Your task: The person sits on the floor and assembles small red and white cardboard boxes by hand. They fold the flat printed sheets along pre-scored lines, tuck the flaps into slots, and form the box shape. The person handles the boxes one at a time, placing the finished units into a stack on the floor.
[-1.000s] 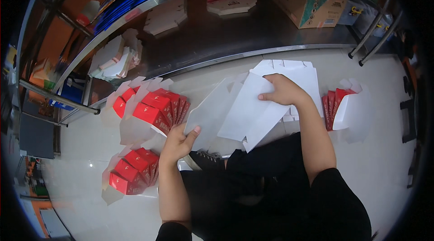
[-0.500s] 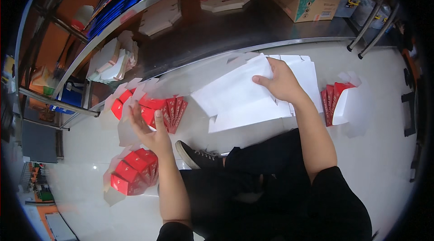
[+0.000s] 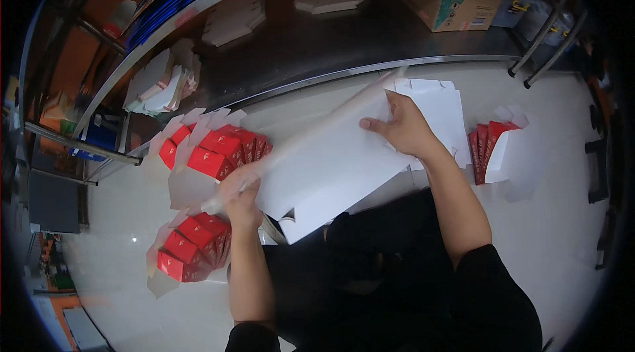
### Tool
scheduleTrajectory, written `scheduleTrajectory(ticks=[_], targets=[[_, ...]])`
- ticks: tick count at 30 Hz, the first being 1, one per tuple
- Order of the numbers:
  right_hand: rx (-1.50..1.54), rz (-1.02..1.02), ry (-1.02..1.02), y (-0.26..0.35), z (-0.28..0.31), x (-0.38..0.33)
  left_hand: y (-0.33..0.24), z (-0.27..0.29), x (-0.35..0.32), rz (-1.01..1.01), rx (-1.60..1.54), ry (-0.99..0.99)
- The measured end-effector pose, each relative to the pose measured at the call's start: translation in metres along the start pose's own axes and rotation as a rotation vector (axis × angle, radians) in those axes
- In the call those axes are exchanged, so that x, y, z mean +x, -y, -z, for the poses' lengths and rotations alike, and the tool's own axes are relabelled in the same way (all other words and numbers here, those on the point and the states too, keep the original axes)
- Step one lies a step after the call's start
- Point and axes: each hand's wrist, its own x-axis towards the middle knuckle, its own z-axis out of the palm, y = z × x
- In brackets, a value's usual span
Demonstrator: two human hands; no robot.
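A flat white carton sheet (image 3: 324,157) with notched edges slants across in front of me, held up off the floor. My right hand (image 3: 405,124) grips its upper right edge, thumb on the white face and fingers behind. At the sheet's lower left end is my left hand (image 3: 241,196), blurred by motion, its fingers bent round the edge and partly hidden. More flat white carton sheets (image 3: 436,114) lie on the floor behind my right hand. Left of my left hand stand folded red cartons (image 3: 221,147) with pale flaps raised, and a second group of red cartons (image 3: 192,246) sits nearer.
Another row of red cartons (image 3: 488,147) stands on the floor at the right. Beyond is a low metal shelf (image 3: 317,54) carrying flat cartons (image 3: 331,0) and a cardboard box (image 3: 456,1). Metal shelf legs (image 3: 549,38) reach down at the far right.
The sheet's left end has swung down and toward me. My left hand, open and apart from it before, has come to its left end. My right hand keeps its hold.
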Motion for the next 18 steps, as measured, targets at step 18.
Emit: scheduleTrajectory(ticks=[18], targets=[[-0.523,0.107,-0.247,-0.015,-0.056,-0.006,-0.019,-0.065,-0.026,0.09,-0.074,-0.205]])
